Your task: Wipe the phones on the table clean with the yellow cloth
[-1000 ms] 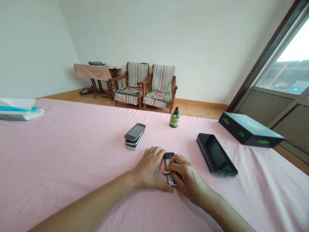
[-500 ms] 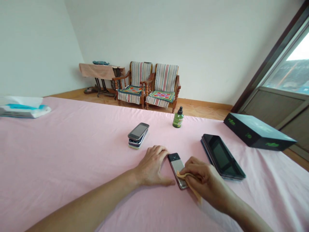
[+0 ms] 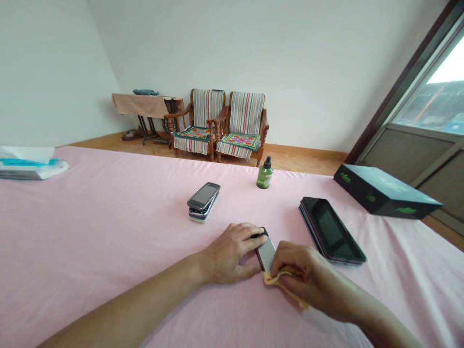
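Note:
A small silver and black phone (image 3: 266, 251) lies flat on the pink tablecloth (image 3: 108, 232). My left hand (image 3: 232, 253) rests beside it, fingers laid over its far end, holding it down. My right hand (image 3: 302, 275) is closed on a small yellow cloth (image 3: 275, 279), which presses on the near end of the phone.
A stack of phones (image 3: 202, 202) lies beyond my hands. A stack of dark tablets (image 3: 331, 229) sits to the right, a black box (image 3: 384, 192) behind it. A green spray bottle (image 3: 264, 173) stands at the back. A wipes pack (image 3: 29, 164) lies far left.
My right hand with the cloth has slid along the phone toward its near end. My left fingers have shifted onto the phone's far end.

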Tool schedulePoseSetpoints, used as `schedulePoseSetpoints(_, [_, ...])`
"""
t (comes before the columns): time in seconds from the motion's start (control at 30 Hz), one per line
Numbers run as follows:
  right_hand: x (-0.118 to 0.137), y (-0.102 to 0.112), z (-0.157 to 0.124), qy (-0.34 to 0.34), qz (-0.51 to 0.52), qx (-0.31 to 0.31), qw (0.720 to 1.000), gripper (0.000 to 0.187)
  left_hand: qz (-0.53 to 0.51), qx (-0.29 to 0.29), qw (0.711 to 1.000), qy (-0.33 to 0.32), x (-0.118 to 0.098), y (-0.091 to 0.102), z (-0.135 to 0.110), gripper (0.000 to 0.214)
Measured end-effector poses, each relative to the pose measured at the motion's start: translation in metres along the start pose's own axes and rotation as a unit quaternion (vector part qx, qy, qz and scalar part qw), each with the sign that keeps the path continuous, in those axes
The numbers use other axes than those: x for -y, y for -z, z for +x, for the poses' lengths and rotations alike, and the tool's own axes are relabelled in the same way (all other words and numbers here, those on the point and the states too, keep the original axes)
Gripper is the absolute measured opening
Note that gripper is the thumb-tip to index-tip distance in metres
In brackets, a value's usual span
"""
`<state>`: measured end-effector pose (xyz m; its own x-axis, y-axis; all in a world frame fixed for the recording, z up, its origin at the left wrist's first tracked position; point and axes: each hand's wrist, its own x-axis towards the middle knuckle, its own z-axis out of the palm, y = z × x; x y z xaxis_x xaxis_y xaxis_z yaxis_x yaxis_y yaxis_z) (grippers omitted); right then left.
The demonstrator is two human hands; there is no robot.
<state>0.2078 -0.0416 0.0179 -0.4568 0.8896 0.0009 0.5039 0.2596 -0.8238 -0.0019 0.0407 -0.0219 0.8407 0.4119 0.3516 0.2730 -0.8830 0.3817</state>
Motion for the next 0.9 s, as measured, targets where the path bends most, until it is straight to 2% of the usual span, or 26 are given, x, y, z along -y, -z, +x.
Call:
schedulePoseSetpoints(0.1, [-0.001, -0.008, 0.003, 0.035, -0.027, -0.003, 0.999, 0.023, -0.014, -0.008, 1.000, -0.006, 0.000, -0.001, 0.000, 0.052])
schedulePoseSetpoints(0.23, [0.000, -0.010, 0.005, 0.027, -0.059, -0.002, 0.998, 0.027, -0.041, -0.009, 0.999, -0.023, 0.000, 0.000, 0.001, 0.048])
schedulePoseSetpoints(0.4, [-0.003, 0.002, 0.002, 0.005, -0.074, 0.030, 0.997, 0.031, -0.045, -0.013, 0.999, -0.024, -0.001, -0.001, 0.001, 0.049])
schedulePoseSetpoints(0.47, [-0.007, 0.010, -0.001, -0.017, -0.092, 0.024, 0.995, 0.030, -0.046, -0.020, 0.998, -0.022, -0.001, -0.001, 0.000, 0.049])
schedulePoseSetpoints(0.57, [-0.015, 0.022, -0.003, -0.036, -0.135, -0.037, 0.989, 0.025, -0.051, -0.023, 0.998, -0.014, -0.002, 0.000, -0.001, 0.053])
schedulePoseSetpoints(0.67, [-0.023, 0.025, 0.000, -0.028, -0.131, -0.121, 0.984, 0.019, -0.054, -0.011, 0.998, 0.016, -0.004, 0.004, -0.002, 0.066])
schedulePoseSetpoints(0.8, [-0.027, 0.015, 0.011, -0.016, -0.109, -0.223, 0.969, 0.013, -0.034, -0.032, 0.995, 0.088, -0.008, 0.006, 0.000, 0.096])
schedulePoseSetpoints(0.9, [-0.026, 0.008, 0.021, -0.023, -0.110, -0.260, 0.959, 0.010, -0.011, -0.058, 0.990, 0.127, -0.018, 0.003, 0.002, 0.105])
